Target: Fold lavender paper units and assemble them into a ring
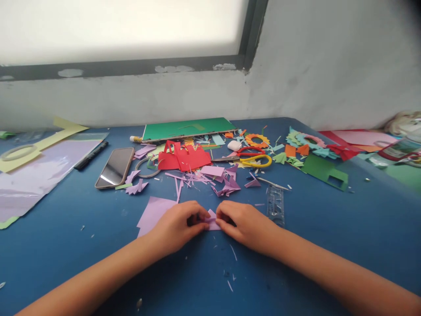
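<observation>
A small piece of folded purple paper (pixel 213 223) lies between my two hands, low over the blue table. My left hand (pixel 184 221) pinches its left side between thumb and fingers. On the right side, my right hand (pixel 241 224) grips it the same way. Part of the paper is hidden by the fingertips. Beneath and beside my left wrist rests a larger purple sheet (pixel 154 215). Just beyond my hands are purple paper scraps (pixel 197 177) and several folded purple pieces (pixel 228 186).
Scissors with yellow and red handles (pixel 258 160) lie behind, beside cut red paper (pixel 186 157). A phone (pixel 115 167) and a black marker (pixel 91 155) are at left. A clear ruler (pixel 275 205) lies near my right hand. A green board (pixel 187 128) sits by the wall.
</observation>
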The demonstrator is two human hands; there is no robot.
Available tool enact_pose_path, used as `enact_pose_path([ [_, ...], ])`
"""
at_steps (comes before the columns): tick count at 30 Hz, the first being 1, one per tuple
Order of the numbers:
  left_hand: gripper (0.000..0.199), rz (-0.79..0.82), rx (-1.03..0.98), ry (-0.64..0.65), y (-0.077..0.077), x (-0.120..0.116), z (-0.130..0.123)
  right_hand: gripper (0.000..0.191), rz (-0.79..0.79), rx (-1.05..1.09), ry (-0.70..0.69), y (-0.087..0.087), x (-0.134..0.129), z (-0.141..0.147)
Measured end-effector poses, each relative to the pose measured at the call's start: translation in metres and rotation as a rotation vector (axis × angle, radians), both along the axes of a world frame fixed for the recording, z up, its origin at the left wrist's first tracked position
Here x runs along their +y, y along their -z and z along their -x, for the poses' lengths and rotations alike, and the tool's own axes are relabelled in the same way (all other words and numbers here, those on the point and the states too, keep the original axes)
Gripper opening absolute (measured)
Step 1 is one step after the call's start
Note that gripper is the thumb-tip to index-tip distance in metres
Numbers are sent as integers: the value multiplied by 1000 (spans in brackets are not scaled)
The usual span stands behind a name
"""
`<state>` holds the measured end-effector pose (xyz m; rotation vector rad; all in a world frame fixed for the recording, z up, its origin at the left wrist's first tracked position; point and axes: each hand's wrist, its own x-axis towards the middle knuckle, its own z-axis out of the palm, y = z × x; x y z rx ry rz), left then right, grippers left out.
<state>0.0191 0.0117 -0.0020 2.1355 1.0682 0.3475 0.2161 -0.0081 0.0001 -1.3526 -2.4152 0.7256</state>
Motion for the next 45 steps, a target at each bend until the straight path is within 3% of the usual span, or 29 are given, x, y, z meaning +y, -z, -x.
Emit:
enact_pose_path([
  [11, 32, 39, 222, 8, -12, 14, -12, 11, -8, -28, 107, 3, -6, 1],
  [17, 27, 37, 321, 92, -23, 26, -21, 16, 19, -4, 103, 1, -6, -2],
  [21, 15, 37, 287, 146, -26, 19, -16, 14, -38, 4, 33, 1, -7, -5],
  [25, 16, 29, 228, 202, -18, 7, 0, 3, -73, 3, -103, 3, -5, -10],
  [30, 18, -322, 12, 359, -3, -5, 23, 11, -205, -98, -378, -4, -4, -19],
  [33, 19, -513, 47, 456, -2, -11, 30, 18, -314, -177, -487, -10, -7, -21],
  [36, 22, -599, 142, 527, -5, -15, 33, 19, -337, -225, -536, -12, -9, -20],
  [39, 23, -536, 172, 524, -8, -16, 33, 19, -277, -213, -543, -12, -9, -20],
  [45, 15, -159, 178, 420, -19, -4, 23, 14, -31, -64, -421, -10, -7, -16],
])
